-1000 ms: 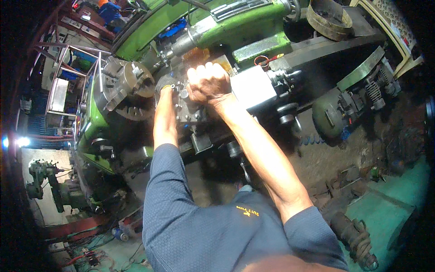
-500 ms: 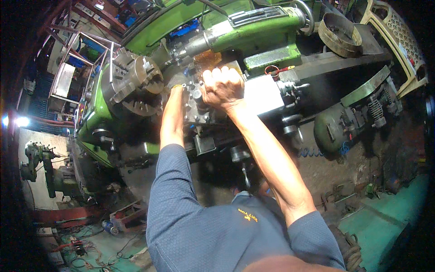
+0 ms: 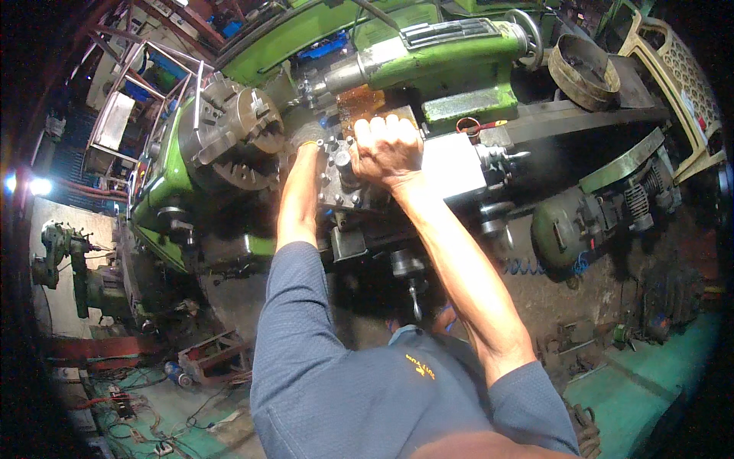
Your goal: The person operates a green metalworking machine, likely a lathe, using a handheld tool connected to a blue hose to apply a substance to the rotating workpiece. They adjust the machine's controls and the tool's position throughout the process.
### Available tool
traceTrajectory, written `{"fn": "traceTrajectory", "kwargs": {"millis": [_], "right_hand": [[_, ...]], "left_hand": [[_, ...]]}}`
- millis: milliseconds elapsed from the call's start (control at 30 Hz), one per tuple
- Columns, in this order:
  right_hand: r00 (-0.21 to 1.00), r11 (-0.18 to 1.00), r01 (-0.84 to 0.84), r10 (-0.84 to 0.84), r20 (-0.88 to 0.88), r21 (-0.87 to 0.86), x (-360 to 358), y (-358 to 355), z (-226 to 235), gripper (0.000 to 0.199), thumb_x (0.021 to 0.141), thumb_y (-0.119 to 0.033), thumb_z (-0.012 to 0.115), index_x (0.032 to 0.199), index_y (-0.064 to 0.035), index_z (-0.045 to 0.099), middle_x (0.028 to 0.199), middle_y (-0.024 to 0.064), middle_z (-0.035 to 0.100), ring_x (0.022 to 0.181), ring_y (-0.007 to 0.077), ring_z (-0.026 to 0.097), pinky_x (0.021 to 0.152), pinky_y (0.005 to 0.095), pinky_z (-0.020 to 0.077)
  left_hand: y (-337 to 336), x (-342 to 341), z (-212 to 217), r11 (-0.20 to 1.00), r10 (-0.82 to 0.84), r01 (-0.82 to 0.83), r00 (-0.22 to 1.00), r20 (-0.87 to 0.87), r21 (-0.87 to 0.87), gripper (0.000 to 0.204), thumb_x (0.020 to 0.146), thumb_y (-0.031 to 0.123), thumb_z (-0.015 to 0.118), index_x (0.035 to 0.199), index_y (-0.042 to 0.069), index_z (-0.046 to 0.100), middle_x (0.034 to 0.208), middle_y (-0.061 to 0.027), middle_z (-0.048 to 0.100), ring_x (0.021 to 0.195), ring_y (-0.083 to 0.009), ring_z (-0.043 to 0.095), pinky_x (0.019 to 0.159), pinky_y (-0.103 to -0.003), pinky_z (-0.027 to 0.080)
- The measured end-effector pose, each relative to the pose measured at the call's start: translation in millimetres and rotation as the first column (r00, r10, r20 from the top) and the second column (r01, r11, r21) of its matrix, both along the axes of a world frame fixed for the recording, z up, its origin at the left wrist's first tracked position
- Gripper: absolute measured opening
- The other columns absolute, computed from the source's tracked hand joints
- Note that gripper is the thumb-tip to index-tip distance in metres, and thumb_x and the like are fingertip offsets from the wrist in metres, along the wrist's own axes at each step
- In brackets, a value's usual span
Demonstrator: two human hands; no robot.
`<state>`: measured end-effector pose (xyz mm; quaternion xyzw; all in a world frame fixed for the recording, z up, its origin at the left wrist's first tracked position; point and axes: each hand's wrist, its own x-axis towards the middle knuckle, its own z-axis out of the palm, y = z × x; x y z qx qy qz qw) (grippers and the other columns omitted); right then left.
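A green metal lathe stretches across the top of the view, its round chuck (image 3: pixel 264 122) to the left of my hands. Around the middle is the tool post (image 3: pixel 342 159), a dark metal block with several bolts. My right hand (image 3: pixel 388 149) is closed in a fist on the right side of the post, knuckles up; whatever its fingers wrap is hidden under them. My left hand (image 3: pixel 310 149) reaches in between the chuck and the post. Only its wrist end shows, and its fingers are out of sight behind the post.
A white flat sheet or board (image 3: pixel 453 164) lies right of my right hand. Beyond it are a red-handled tool (image 3: pixel 489 125) and a round metal pan (image 3: pixel 583 73). The green tailstock (image 3: pixel 436 57) stands behind. Crank handles (image 3: pixel 413 287) stick out toward me below the carriage.
The whole view has shifted slightly, so the lathe appears a little farther right. Both hands keep nearly the same places beside the tool post, and the right fist stays closed.
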<state>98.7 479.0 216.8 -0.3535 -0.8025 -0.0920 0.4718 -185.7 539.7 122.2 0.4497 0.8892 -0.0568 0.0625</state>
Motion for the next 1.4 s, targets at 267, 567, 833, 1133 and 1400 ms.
{"fn": "traceTrajectory", "kwargs": {"millis": [267, 567, 833, 1133, 1400], "right_hand": [[1.0, 1.0, -0.024, 0.024, -0.009, 0.012, -0.1, -0.7, -0.2, 0.018, 0.072, -0.03, 0.063, 0.071, -0.0148, 0.054, 0.067, 0.0068, 0.054, 0.064, 0.0242, 0.056, 0.059, 0.039, 0.0425], [0.999, 0.998, -0.036, 0.038, -0.028, 0.061, -0.6, 1.5, 2.9, 0.017, 0.069, -0.029, 0.062, 0.067, -0.0136, 0.056, 0.064, 0.0077, 0.055, 0.062, 0.0243, 0.057, 0.057, 0.0385, 0.0426], [1.0, 0.996, -0.013, 0.015, -0.027, 0.089, 1.8, 5.9, -0.7, 0.016, 0.071, -0.029, 0.061, 0.066, -0.0152, 0.054, 0.062, 0.0063, 0.053, 0.06, 0.0229, 0.056, 0.056, 0.0376, 0.0412], [0.998, 1.0, -0.003, 0.003, 0.067, -0.003, 5.8, 3.9, 1.3, 0.02, 0.072, -0.031, 0.066, 0.074, -0.014, 0.056, 0.072, 0.0064, 0.058, 0.07, 0.0257, 0.059, 0.061, 0.0382, 0.0481], [0.992, 1.0, 0.019, -0.018, 0.122, -0.013, 6.5, -1.5, 5.8, 0.024, 0.073, -0.035, 0.069, 0.077, -0.0146, 0.058, 0.074, 0.0053, 0.059, 0.073, 0.0251, 0.061, 0.061, 0.0386, 0.049]], "left_hand": [[-5.4, 2.6, 6.8, 0.995, 0.049, -0.05, 0.999, 0.007, 0.085, 0.045, 0.085, 0.034, 0.061, 0.12, 0.007, 0.069, 0.127, -0.0205, 0.064, 0.119, -0.0363, 0.062, 0.098, -0.047, 0.05], [4.2, -4.8, -1.2, 0.989, 0.025, -0.022, 0.999, -0.022, 0.144, 0.049, 0.085, 0.041, 0.061, 0.12, 0.008, 0.069, 0.127, -0.02, 0.064, 0.119, -0.0362, 0.062, 0.098, -0.048, 0.05], [-3.6, -5.4, 15.5, 0.999, 0.047, -0.047, 0.998, -0.045, -0.016, 0.05, 0.084, 0.043, 0.065, 0.119, 0.009, 0.07, 0.13, -0.0175, 0.064, 0.121, -0.0337, 0.061, 0.099, -0.049, 0.05], [-7.6, -31.4, -36.0, 0.986, -0.001, -0.009, 0.998, 0.059, 0.169, 0.046, 0.09, 0.041, 0.054, 0.121, 0.01, 0.068, 0.128, -0.0213, 0.063, 0.117, -0.0391, 0.062, 0.099, -0.049, 0.049], [-20.0, -40.2, -75.6, 0.971, -0.1, 0.09, 0.994, 0.034, 0.221, 0.053, 0.088, 0.053, 0.056, 0.128, 0.02, 0.066, 0.132, -0.0184, 0.062, 0.122, -0.037, 0.059, 0.103, -0.046, 0.047]]}}
